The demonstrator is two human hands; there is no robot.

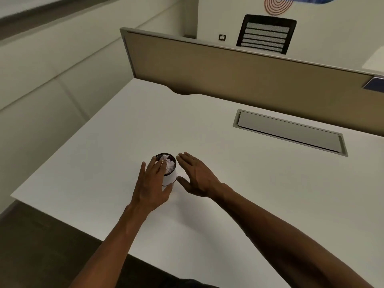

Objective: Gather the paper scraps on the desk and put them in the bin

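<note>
A small white bin (170,177) with a dark rim stands upright on the white desk (228,194). Crumpled white paper scraps (168,164) fill its top. My left hand (152,183) lies against the bin's left side, fingers spread and reaching over the rim, touching the paper. My right hand (195,175) is just right of the bin, fingers straight and apart, palm facing the bin, thumb near its base. It holds nothing. No loose scraps show on the desk surface.
A grey cable-hatch lid (291,132) is set into the desk at the right rear. A tan partition panel (228,67) closes the far edge. A black mesh chair (267,34) stands beyond it. The desk's left edge drops to dark floor (41,246).
</note>
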